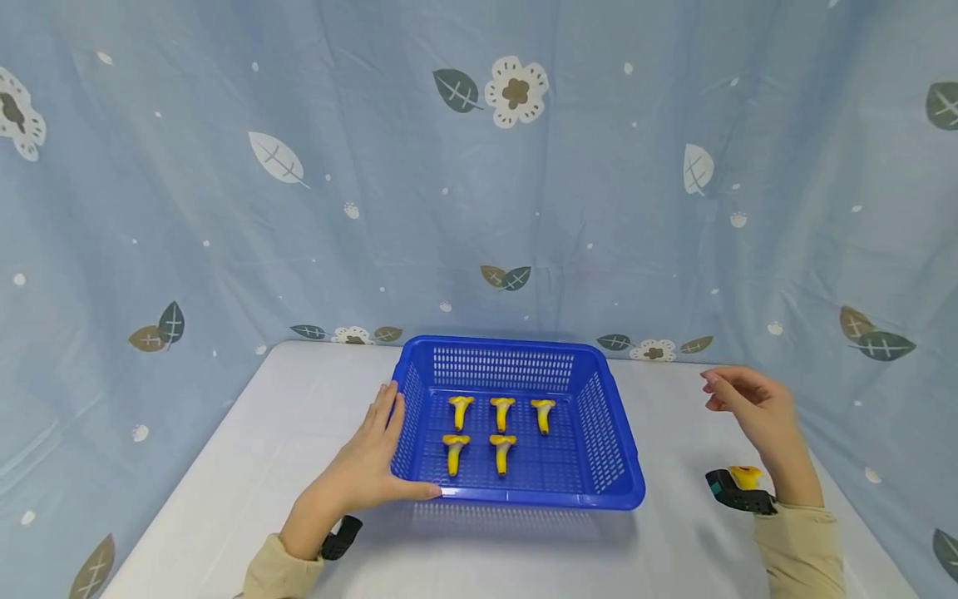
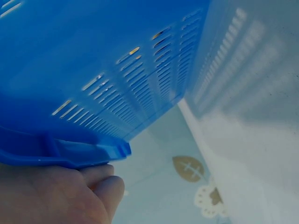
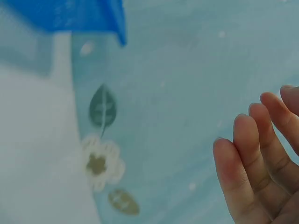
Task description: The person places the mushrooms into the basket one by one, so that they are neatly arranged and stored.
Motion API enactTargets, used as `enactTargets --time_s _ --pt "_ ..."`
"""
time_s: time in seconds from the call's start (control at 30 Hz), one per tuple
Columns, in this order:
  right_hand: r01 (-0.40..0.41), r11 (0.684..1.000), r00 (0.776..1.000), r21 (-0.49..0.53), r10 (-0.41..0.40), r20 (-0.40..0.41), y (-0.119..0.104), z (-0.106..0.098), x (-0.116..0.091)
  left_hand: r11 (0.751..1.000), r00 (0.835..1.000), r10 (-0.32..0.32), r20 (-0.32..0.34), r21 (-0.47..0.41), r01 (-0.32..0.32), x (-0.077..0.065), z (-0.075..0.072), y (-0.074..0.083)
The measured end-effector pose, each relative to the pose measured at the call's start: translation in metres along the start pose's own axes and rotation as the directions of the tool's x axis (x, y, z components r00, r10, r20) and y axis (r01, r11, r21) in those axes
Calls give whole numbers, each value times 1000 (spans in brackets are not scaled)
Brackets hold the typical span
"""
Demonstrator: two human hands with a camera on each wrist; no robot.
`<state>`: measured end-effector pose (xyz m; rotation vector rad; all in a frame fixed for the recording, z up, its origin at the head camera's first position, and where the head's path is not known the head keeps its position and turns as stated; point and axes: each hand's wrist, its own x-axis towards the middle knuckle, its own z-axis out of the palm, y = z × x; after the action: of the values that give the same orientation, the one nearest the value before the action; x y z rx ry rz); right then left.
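A blue plastic basket (image 1: 524, 497) with slotted walls stands on the white table. Inside it, several yellow chanterelle mushrooms (image 1: 501, 453) lie in two rows, caps toward the back. My left hand (image 1: 367, 470) rests on the basket's front left corner, fingers along the left rim and thumb stretched along the front rim. From the left wrist view, that hand (image 2: 60, 193) is right at the blue rim. Off to the right, my right hand (image 1: 759, 412) is raised with loosely bent fingers, holding nothing. Another yellow mushroom (image 1: 745, 476) shows beside the right wrist, partly covered by the wrist camera.
A white cloth-covered table (image 1: 299, 416) extends on both sides of the basket. Behind it hangs a blue curtain (image 1: 584, 208) printed with leaves and flowers. Each wrist carries a black camera band, such as the right one (image 1: 737, 495).
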<state>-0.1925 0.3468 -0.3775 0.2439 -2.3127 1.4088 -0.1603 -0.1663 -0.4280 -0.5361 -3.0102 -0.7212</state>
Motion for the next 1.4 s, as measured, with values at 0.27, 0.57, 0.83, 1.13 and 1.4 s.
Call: enactTargets --time_s 0.27,0.57,0.83,1.13,1.4 --pt "-40 989 997 141 48 -59 43 -41 -26 1000 1000 1 -1 -7 -1 0 0 -1" --pt "-300 942 947 -150 313 71 102 -73 -65 1000 1000 11 -4 -2 -11 2 0 0" --pt "-388 909 859 -151 416 297 144 -79 -79 1000 1000 15 -8 -8 -15 1 -1 0" --pt "-316 945 903 -85 327 280 161 -73 -87 1000 1000 5 -10 -3 -5 1 1 0" --pt "-308 942 918 -132 331 216 161 -64 -89 1000 1000 1 -12 -6 -1 0 0 1"
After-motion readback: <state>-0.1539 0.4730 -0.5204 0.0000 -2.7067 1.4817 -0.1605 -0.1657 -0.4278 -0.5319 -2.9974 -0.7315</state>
